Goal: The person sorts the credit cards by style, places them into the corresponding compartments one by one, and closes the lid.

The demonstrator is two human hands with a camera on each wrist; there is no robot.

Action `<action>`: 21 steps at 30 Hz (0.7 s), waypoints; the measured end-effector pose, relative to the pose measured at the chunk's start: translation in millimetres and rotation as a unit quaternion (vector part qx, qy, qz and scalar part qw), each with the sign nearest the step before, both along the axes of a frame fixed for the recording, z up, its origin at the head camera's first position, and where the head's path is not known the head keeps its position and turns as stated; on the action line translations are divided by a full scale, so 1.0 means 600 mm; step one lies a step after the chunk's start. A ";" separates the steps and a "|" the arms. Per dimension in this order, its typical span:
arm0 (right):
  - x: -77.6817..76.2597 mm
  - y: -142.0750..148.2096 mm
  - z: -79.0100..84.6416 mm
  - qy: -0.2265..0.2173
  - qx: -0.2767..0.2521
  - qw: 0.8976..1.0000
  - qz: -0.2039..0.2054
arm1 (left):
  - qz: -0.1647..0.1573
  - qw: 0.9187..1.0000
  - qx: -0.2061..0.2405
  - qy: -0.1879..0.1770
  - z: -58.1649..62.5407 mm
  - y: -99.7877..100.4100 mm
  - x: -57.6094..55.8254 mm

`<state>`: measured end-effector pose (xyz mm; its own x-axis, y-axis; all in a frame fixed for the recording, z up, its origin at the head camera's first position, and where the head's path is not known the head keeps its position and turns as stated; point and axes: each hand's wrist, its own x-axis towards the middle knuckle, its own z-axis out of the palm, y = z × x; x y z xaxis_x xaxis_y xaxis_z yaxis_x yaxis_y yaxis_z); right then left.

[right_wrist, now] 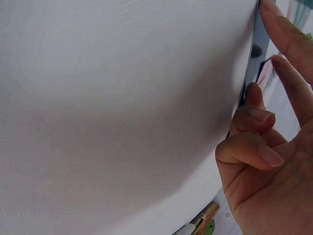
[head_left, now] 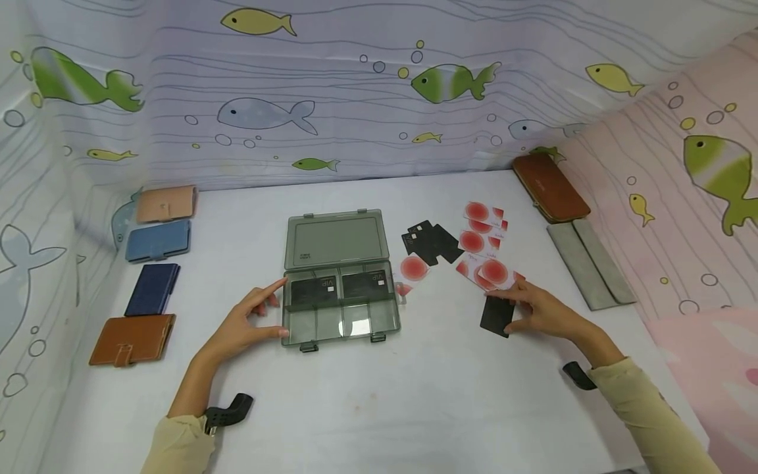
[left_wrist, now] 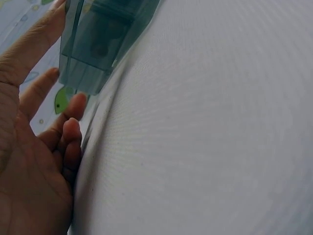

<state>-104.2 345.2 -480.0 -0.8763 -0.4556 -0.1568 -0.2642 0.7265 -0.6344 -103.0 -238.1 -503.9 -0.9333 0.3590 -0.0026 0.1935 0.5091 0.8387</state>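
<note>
A translucent grey-green divided box point(head_left: 328, 324) lies on the white table with its lid point(head_left: 336, 242) folded back. Two black VIP cards point(head_left: 366, 287) sit in its rear compartments. My left hand point(head_left: 239, 324) is at the box's left side, index finger and thumb extended to its edge; the left wrist view shows the fingertips close to the box wall point(left_wrist: 80, 81). Over on the right, my right hand point(head_left: 541, 309) pinches a black card point(head_left: 496, 316) between thumb and fingers. Just behind that card lie overlapping red-and-white cards point(head_left: 496, 271).
Several black cards point(head_left: 447, 243) are spread right of the box, near another red-and-white card point(head_left: 412, 268). Along the left stand a beige wallet point(head_left: 166, 203), blue wallet point(head_left: 158, 240), navy wallet point(head_left: 151, 289) and brown wallet point(head_left: 136, 336). A brown purse point(head_left: 551, 187) and grey wallet point(head_left: 592, 263) lie at right.
</note>
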 end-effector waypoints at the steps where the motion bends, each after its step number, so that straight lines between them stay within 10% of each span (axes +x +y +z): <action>1: 0.000 0.000 -0.001 0.004 0.003 1.000 -0.001 | 0.000 1.000 0.002 0.000 0.000 0.000 0.000; 21: -0.006 -0.019 -0.015 0.067 0.085 0.994 -0.032 | -0.005 1.000 0.008 0.005 -0.003 0.000 0.000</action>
<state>-107.8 333.9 -488.9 -0.9210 -0.3744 -0.1073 -0.2868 0.8384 -0.4636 -103.1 -237.9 -505.5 -0.9298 0.3678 0.0125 0.2064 0.4931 0.8451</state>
